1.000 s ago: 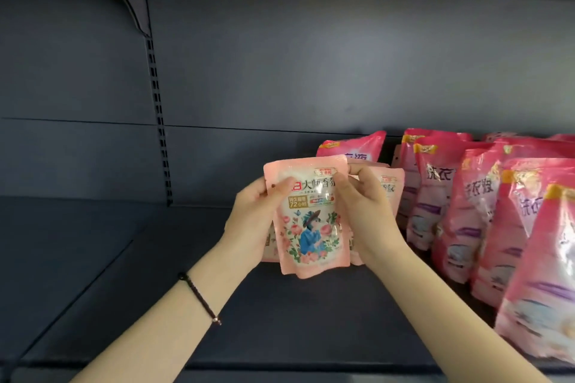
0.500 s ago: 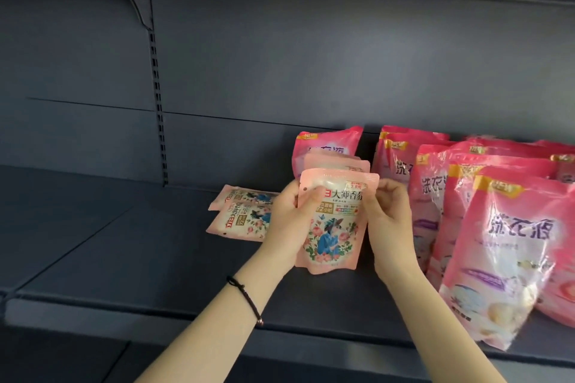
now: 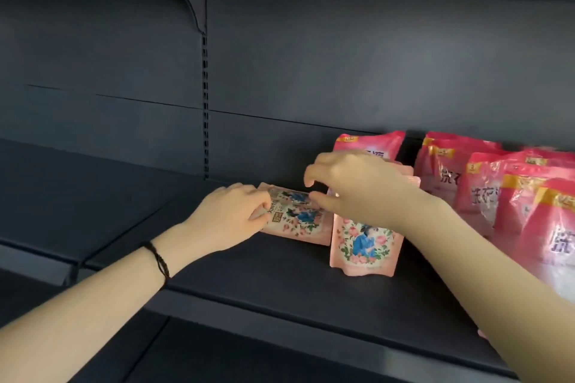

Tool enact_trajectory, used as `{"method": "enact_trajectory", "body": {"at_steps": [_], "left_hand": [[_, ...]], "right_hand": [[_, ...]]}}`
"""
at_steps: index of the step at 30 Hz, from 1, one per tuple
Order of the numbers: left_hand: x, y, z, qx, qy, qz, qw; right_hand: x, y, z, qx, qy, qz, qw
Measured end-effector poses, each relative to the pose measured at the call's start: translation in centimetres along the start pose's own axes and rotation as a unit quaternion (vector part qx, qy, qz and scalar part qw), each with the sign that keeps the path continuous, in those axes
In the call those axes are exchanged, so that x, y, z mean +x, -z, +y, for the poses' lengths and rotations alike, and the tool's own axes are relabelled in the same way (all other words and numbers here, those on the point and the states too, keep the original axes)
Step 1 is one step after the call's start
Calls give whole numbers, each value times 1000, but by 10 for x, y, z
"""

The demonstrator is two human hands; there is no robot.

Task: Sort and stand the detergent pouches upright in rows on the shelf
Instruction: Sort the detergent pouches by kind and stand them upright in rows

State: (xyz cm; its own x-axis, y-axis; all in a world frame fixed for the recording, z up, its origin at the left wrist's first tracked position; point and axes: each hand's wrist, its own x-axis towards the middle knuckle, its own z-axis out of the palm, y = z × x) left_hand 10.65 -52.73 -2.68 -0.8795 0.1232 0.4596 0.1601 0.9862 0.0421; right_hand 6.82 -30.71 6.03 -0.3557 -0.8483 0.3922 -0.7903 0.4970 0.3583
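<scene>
Dark grey shelf (image 3: 280,283): bright pink pouches (image 3: 485,196) upright in rows at right, one pale floral pouch (image 3: 365,246) standing just left of them. Two flat floral pouches (image 3: 298,221) lie beside it, not yet stood, so task looks approx. part done. Left hand (image 3: 230,218) pinches the flat pair's left edge; right hand (image 3: 351,186) hovers above them, fingers loosely curled, thumb apart, holding nothing.

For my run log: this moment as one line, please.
left hand: grips flat floral pouches; right hand: open above them; standing floral pouch: upright on shelf
</scene>
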Motion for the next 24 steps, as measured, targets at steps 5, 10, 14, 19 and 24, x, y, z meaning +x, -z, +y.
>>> {"method": "enact_trajectory", "body": {"at_steps": [5, 10, 14, 19, 24], "left_hand": [[10, -9, -37, 102, -42, -20, 994], [30, -19, -70, 144, -65, -21, 987], [48, -28, -91, 144, -88, -35, 985], [73, -42, -115, 124, -115, -41, 985], [87, -57, -127, -11, -80, -89, 993]], "right_hand": [[42, -27, -8, -112, 32, -36, 993], [72, -52, -10, -125, 1, -108, 986], [96, -75, -14, -120, -45, -184, 975], [121, -108, -10, -108, -113, -268, 951], [126, -136, -3, 68, -241, -324, 912]]}}
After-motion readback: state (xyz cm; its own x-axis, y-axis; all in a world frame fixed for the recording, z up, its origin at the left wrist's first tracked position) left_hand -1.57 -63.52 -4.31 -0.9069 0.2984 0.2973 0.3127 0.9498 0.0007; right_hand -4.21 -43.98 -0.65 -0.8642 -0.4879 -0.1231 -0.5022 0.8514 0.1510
